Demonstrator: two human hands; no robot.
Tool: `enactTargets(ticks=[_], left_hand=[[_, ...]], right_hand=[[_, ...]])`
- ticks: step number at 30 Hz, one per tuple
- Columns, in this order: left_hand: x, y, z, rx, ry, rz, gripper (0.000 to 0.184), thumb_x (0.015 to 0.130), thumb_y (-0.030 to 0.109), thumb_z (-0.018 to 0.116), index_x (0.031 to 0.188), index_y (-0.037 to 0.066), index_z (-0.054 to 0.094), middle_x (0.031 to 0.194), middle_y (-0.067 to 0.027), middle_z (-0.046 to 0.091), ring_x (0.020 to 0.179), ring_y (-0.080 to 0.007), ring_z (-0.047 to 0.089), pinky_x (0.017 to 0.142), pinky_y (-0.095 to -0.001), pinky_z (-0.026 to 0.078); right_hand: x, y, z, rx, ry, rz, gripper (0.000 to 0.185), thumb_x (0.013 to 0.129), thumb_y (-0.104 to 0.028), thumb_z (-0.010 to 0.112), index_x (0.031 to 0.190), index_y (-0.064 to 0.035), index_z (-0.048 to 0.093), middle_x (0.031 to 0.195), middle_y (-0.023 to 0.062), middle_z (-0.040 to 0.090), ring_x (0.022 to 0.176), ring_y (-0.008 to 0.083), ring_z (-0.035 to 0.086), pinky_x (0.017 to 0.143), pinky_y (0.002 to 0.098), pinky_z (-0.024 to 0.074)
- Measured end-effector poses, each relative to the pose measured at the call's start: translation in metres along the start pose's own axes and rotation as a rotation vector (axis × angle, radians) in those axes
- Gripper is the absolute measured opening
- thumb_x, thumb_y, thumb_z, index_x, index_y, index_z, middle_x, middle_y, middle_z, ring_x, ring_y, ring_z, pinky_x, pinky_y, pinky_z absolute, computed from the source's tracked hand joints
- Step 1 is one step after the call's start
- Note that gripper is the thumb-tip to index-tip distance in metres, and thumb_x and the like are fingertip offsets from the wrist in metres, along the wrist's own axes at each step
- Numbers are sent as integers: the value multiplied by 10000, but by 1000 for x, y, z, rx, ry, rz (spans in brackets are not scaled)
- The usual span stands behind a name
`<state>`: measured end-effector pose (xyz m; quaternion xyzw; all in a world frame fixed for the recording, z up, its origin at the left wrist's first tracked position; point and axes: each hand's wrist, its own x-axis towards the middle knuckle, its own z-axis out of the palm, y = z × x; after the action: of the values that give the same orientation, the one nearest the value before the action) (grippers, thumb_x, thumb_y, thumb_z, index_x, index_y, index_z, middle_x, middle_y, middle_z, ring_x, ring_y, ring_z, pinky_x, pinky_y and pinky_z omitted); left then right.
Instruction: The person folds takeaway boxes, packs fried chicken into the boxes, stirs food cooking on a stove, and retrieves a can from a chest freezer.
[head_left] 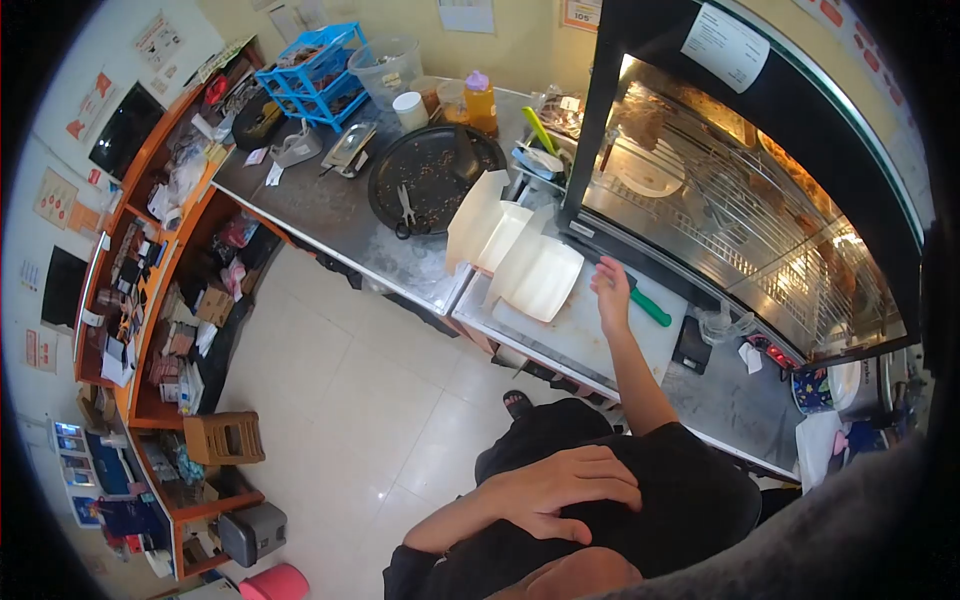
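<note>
My right hand [609, 284] is stretched over the white cutting board [625, 335], fingers spread and holding nothing. Just right of it lies a green handle [650, 304], probably of a knife; the rest of that tool is hidden by the hand. To the left of the hand stands an open white paper food box [545, 278], partly on the board. A second open box [492, 238] sits behind it to the left. My left hand [575, 488] rests in front of my dark shirt, fingers loosely bent and thumb apart, with nothing visible in it.
A glass-fronted warming cabinet [740, 190] stands behind the board. Left along the counter are a round black tray [390, 165] with scissors [405, 205], a sauce bottle [480, 105] and blue stacked baskets [315, 75]. A black device [692, 343] lies right of the board.
</note>
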<state>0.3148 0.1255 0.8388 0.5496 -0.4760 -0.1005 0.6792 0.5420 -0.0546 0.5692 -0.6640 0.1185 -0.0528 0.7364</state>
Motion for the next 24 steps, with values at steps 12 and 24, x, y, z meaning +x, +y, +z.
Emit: enactTargets(ticks=[12, 24], left_hand=[[12, 16, 17, 16, -33, 216, 654, 933, 640, 370, 892, 30, 604, 907, -74, 616, 772, -273, 538, 698, -368, 391], [-45, 55, 35, 96, 38, 243, 672, 927, 650, 368, 958, 23, 607, 936, -80, 606, 791, -275, 538, 737, -372, 400]], right_hand=[[51, -203, 48, -1473, -33, -1039, 458, 759, -159, 643, 1198, -51, 568, 1301, 85, 505, 993, 289, 559, 752, 412, 498], [36, -218, -6, -1843, 30, -844, 385, 782, -282, 655, 1091, -61, 589, 1180, 47, 524, 1019, 290, 561, 782, 426, 501]])
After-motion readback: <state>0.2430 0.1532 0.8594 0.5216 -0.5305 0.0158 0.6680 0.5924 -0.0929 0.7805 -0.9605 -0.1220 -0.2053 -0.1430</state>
